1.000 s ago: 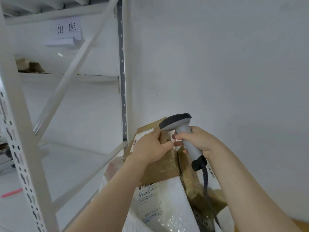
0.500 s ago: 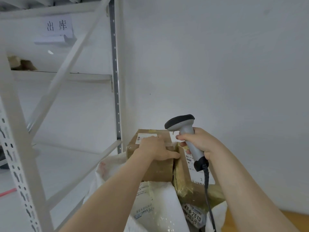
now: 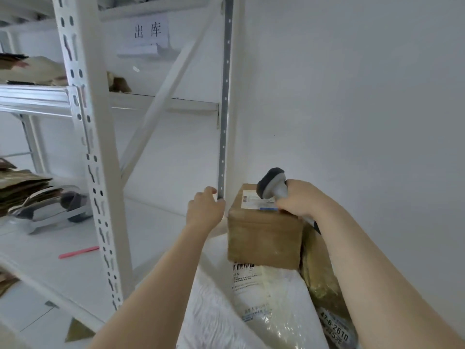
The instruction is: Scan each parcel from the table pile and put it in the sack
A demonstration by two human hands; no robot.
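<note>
Head view, looking down at a packing corner beside a white steel rack (image 3: 85, 122).

The right hand (image 3: 299, 200), at 4 o'clock from the frame's centre, has its fingers wrapped round the grey handle of a barcode scanner (image 3: 273, 183). The scanner's dark head points toward 10 o'clock, just over the shipping label (image 3: 253, 200) on a brown cardboard box (image 3: 264, 238). The scanner cable (image 3: 315, 225) leaves the handle toward 5 o'clock.

The left hand (image 3: 205, 210) is at 9 o'clock of the box and just beside it. Its fingers are loosely curled and grasp nothing. The fingertips are near the rack's grey slotted strip (image 3: 222, 147); contact cannot be told.

The box sits label-up on a white bubble mailer (image 3: 271, 298) that bears a barcode. At 4 o'clock of the box, touching it, is a brown tape-wrapped parcel (image 3: 319, 273) marked "47-6-2610". The white sack (image 3: 208, 311) shows at 7 o'clock of the box, along the mailer's edge.

On the rack: a paper sign (image 3: 148, 31) at 11 o'clock, flattened cardboard (image 3: 22, 190) and a shiny metal object (image 3: 50, 210) at 9 o'clock, and a red strip (image 3: 79, 252) at 8 o'clock.
</note>
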